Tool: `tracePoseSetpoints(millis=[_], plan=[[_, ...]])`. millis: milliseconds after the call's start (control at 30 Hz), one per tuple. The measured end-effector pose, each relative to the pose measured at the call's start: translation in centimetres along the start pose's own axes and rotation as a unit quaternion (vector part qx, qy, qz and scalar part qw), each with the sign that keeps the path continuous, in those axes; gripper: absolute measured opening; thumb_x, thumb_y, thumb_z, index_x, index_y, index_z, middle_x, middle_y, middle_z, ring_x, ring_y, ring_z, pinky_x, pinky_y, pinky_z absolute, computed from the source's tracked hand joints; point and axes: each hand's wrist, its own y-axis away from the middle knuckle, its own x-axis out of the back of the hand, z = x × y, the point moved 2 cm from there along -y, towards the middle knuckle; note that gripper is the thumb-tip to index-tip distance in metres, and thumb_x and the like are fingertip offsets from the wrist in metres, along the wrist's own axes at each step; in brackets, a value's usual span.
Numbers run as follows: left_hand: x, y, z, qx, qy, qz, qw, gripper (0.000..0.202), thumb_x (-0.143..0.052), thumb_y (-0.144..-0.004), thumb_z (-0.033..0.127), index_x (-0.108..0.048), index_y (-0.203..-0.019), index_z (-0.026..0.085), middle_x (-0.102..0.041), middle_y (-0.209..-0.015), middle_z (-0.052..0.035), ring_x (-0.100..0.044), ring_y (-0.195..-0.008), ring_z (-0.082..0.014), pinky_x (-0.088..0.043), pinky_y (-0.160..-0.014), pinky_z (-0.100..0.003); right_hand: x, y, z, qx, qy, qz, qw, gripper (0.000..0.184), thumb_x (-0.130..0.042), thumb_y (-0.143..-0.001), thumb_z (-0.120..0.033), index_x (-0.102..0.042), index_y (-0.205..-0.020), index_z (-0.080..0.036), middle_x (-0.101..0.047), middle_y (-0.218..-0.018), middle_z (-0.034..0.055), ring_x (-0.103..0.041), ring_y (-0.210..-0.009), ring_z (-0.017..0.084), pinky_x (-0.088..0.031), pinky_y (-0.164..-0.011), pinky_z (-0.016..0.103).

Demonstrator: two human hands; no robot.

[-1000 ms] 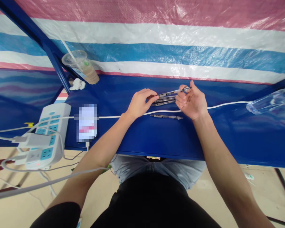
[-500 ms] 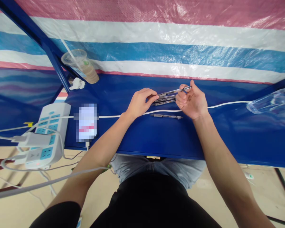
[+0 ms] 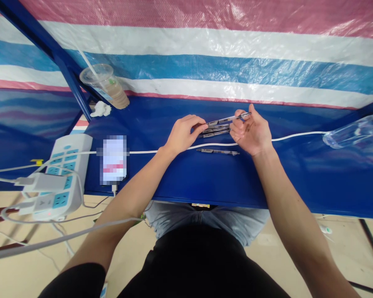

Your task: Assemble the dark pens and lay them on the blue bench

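A clear-barrelled pen [image 3: 223, 120] slants up to the right between my two hands. My left hand [image 3: 186, 131] pinches its left end between thumb and fingertips. My right hand [image 3: 251, 130], palm turned up, has its fingers curled around the other end, with the thumb raised beside the tip. Just below the held pen, a few similar pens [image 3: 216, 131] lie close together, partly hidden by my hands. Apart from them, on the near side of the white cable [image 3: 216, 145], a single pen [image 3: 218, 152] lies on the blue table [image 3: 205, 178].
At left are a phone [image 3: 113, 161] on a cable and a white power strip [image 3: 86, 145] with chargers. A plastic drink cup [image 3: 119, 97] with a straw and a crumpled tissue [image 3: 101, 109] stand behind. A clear bottle [image 3: 354, 130] lies at right. Striped sheeting [image 3: 211, 66] hangs behind.
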Motion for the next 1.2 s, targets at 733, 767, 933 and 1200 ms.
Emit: tracePoseSetpoints(millis=[733,767,933,1200], plan=[[-0.02,-0.05,0.02,-0.007,-0.005,0.001,1.000,0.027,-0.062,-0.107,0.040,-0.075,-0.098,0.019,-0.076,-0.091,-0.0054,-0.067,-0.082,-0.0196,-0.052,-0.081,-0.034,-0.18,0.01,-0.07,-0.004,-0.010,0.000,1.000,0.038,-0.068,-0.102,-0.058,-0.063,-0.085,-0.025,-0.052,-0.057,-0.0043,-0.043,-0.047,0.010,-0.034,-0.042,0.027],[-0.03,-0.05,0.00,-0.007,-0.005,0.001,1.000,0.027,-0.062,-0.107,0.040,-0.075,-0.098,0.019,-0.076,-0.092,-0.0054,-0.067,-0.082,-0.0196,-0.052,-0.081,-0.034,-0.21,0.03,-0.04,-0.002,-0.014,-0.002,1.000,0.037,-0.068,-0.102,-0.057,-0.063,-0.085,-0.024,-0.052,-0.057,-0.0043,-0.043,-0.047,0.010,-0.034,-0.042,0.027],[-0.04,-0.02,-0.01,-0.006,-0.004,0.001,1.000,0.026,-0.062,-0.107,0.040,-0.075,-0.098,0.019,-0.076,-0.092,-0.0054,-0.067,-0.082,-0.0194,-0.052,-0.080,-0.033,-0.27,0.07,-0.04,-0.002,-0.016,-0.004,1.000,0.037,-0.066,-0.103,-0.057,-0.063,-0.085,-0.025,-0.052,-0.057,-0.0040,-0.043,-0.047,0.010,-0.034,-0.043,0.026],[-0.05,-0.02,0.01,-0.010,-0.002,0.003,1.000,0.023,-0.064,-0.106,0.038,-0.075,-0.098,0.019,-0.076,-0.092,-0.0050,-0.067,-0.082,-0.0191,-0.052,-0.080,-0.033,-0.04,0.01,-0.06,-0.004,-0.008,-0.006,1.000,0.037,-0.066,-0.103,-0.059,-0.064,-0.087,-0.025,-0.054,-0.058,-0.0040,-0.045,-0.048,0.010,-0.035,-0.044,0.028]])
